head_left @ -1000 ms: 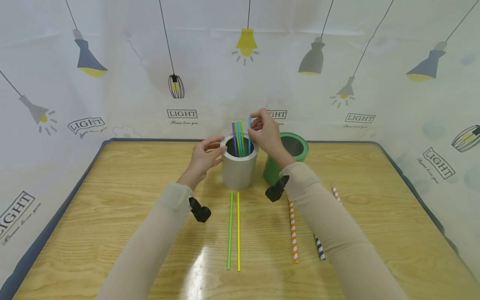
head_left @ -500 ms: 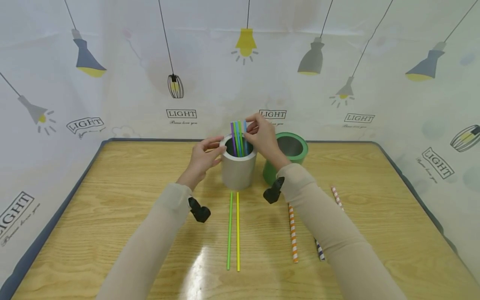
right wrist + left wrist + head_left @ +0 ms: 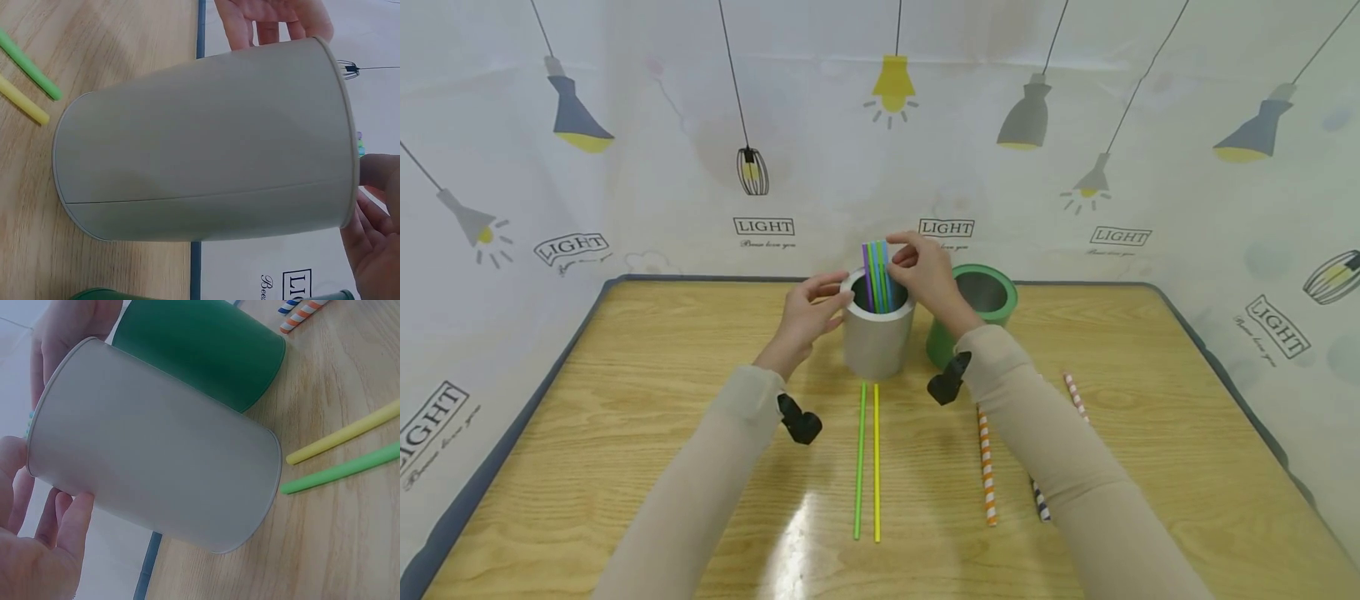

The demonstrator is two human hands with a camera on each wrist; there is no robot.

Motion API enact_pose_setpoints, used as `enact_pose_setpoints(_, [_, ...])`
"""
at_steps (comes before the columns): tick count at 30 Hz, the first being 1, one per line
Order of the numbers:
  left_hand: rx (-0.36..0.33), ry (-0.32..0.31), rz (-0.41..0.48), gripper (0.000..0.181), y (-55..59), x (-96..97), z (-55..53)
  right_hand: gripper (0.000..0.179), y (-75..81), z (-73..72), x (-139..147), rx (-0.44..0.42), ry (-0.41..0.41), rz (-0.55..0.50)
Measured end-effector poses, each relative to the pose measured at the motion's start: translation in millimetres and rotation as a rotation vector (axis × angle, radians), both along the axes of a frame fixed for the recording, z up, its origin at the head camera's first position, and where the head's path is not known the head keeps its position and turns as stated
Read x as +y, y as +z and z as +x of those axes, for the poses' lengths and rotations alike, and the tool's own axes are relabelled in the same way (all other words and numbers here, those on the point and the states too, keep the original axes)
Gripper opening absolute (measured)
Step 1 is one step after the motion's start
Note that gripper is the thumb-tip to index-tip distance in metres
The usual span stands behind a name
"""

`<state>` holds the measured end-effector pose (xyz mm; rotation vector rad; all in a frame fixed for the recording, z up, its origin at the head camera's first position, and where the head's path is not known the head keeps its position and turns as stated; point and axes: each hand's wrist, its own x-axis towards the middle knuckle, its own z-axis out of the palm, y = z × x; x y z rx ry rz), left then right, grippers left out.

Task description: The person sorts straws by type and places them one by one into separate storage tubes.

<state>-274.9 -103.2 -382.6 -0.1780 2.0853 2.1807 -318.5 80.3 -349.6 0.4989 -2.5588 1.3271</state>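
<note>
In the head view a light grey bin [image 3: 877, 346] stands upright with several coloured straws [image 3: 874, 275], purple, green and blue, leaning inside. My left hand [image 3: 805, 315] holds the bin's left side near the rim; its fingers [image 3: 74, 531] touch the wall in the left wrist view. Over the right side of the mouth, my right hand [image 3: 927, 271] pinches a blue straw [image 3: 890, 293] that stands beside the others. Seen from the right wrist, the grey wall [image 3: 206, 144] hides most of the straws. A green straw [image 3: 860, 467] and a yellow straw [image 3: 877, 467] lie in front.
Just right of the grey bin stands a green bin [image 3: 981, 292], partly behind my right wrist. Striped paper straws lie under and beside my right arm: orange [image 3: 987, 471], navy [image 3: 1040, 500] and pinkish [image 3: 1075, 394]. A printed backdrop [image 3: 820, 100] rises behind the wooden table [image 3: 700, 333].
My right hand has moved left and slightly down, bringing the blue straw against the bunch in the grey bin. My left hand has stayed in place on the bin.
</note>
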Motion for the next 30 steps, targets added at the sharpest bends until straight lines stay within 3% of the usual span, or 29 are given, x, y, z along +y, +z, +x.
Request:
enact_pose_setpoints(9, [-0.021,0.017,0.000,0.037,0.3,1.0,0.7,0.032,5.1,5.4,9.3,-0.062,0.035,-0.001])
enact_pose_setpoints(26, [-0.021,0.014,0.007,0.038,-0.1,1.3,-0.3,0.030,8.5,37.9,31.2,-0.108,0.078,-0.068])
enact_pose_setpoints(30, [-0.021,0.010,0.004,0.038,1.2,1.1,0.2,0.031,5.0,45.8,37.7,-0.109,0.081,-0.021])
